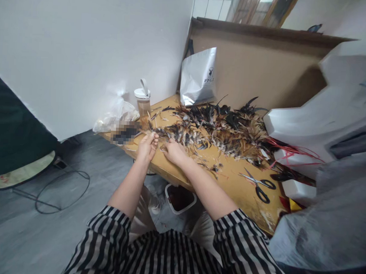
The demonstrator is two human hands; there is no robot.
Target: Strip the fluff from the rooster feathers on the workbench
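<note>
My left hand (148, 147) is closed in a pinch at the table's near left edge, on brown feathers (147, 125) whose tips fan out above the fingers. Just to its right, my right hand (174, 151) has its thumb and fingers drawn together, and what lies between them is too small to make out. A thin pale strand shows between the two hands. Beyond them a long row of mottled brown and cream feathers (186, 136) runs to the right. Darker black feathers (229, 117) lie behind it.
Black-handled scissors (258, 184) lie open on the yellow table (232, 191). Behind stand a lidded cup (143, 101), a silver bag (199, 77) and a plastic bag (117, 108). White foam blocks (299, 118) and red strings (294, 154) are at right. A bin (179, 211) sits below.
</note>
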